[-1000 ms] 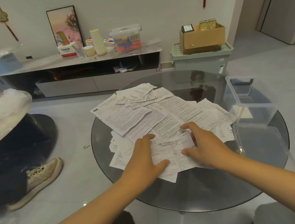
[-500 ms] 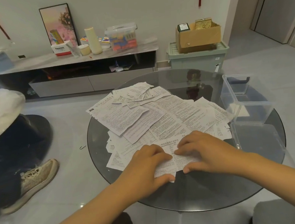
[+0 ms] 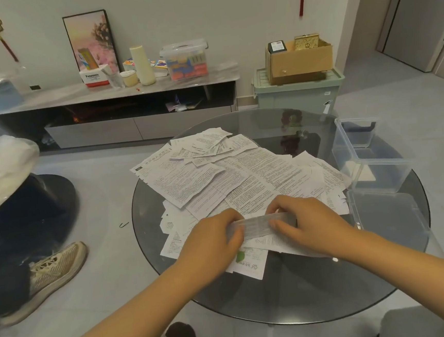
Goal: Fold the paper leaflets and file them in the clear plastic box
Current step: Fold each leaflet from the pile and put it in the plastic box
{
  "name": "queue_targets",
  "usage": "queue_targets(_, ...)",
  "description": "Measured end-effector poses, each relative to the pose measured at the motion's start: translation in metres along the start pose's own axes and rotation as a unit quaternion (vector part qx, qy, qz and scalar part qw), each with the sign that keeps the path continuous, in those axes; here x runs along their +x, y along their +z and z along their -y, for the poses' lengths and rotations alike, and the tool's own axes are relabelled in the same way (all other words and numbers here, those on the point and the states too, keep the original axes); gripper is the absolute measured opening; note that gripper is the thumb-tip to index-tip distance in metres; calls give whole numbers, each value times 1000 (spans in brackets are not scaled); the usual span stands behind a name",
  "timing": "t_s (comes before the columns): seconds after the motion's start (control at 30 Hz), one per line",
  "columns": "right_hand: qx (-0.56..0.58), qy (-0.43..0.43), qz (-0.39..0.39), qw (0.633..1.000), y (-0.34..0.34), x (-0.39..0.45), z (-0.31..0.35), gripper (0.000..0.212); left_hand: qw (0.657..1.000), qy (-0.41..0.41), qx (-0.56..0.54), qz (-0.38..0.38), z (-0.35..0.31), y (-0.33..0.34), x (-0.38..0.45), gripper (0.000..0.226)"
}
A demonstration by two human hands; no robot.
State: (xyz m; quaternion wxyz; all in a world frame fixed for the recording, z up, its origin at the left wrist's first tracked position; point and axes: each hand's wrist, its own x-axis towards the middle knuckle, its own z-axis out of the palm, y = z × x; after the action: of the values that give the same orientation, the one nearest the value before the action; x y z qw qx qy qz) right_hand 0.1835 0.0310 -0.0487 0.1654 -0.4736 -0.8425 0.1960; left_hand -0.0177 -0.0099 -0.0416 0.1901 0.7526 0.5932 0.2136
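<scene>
Now both hands' fingers pinch a narrow, blurred folded leaflet.

The leaflet held between both hands is motion-blurred, its print unreadable. The left hand and right hand cover its ends. Left of the glass table, a seated person runs off the frame edge.

White leaflets are showing dense black print, one near the table's front edge carrying a green mark; the round glass table is looking smoky grey, the plastic box is appearing clear, and a beige patterned shoe is resting on pale grey floor tiles
</scene>
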Motion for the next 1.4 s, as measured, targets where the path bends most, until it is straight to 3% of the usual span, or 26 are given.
queue_targets(0.1,11,41,-14,999,4,5,2,32,999,-41,-11,-19,6,7,7,29)
queue_targets(0.23,-51,18,-46,997,10,8,3,46,998,-52,11,-15,11,15,11,52)
queue_targets(0.33,-105,-9,-45,993,10,10,5,41,998,-58,22,-21,15,15,14,52)
queue_targets(0.63,-127,42,-22,991,2,9,0,35,993,-111,38,12,20,1,16,42)
queue_targets(0.77,-107,-68,-65,990,8,2,3,24,992,-117,33,24,13,-4,12,41)
queue_targets(0.83,-75,-61,-24,995,10,-5,13,19,991,-127,12,36,10,-5,10,41)
queue_targets(1.0,-78,-64,4,995,18,-14,10,50,987,-129,-42,87,4,-2,4,43)
queue_targets(1.2,-117,-56,26,991,16,-17,11,81,964,-151,-181,123,4,-11,4,25)
queue_targets(1.4,-98,-66,-30,993,22,-27,20,41,954,-164,-205,143,5,-13,5,8)
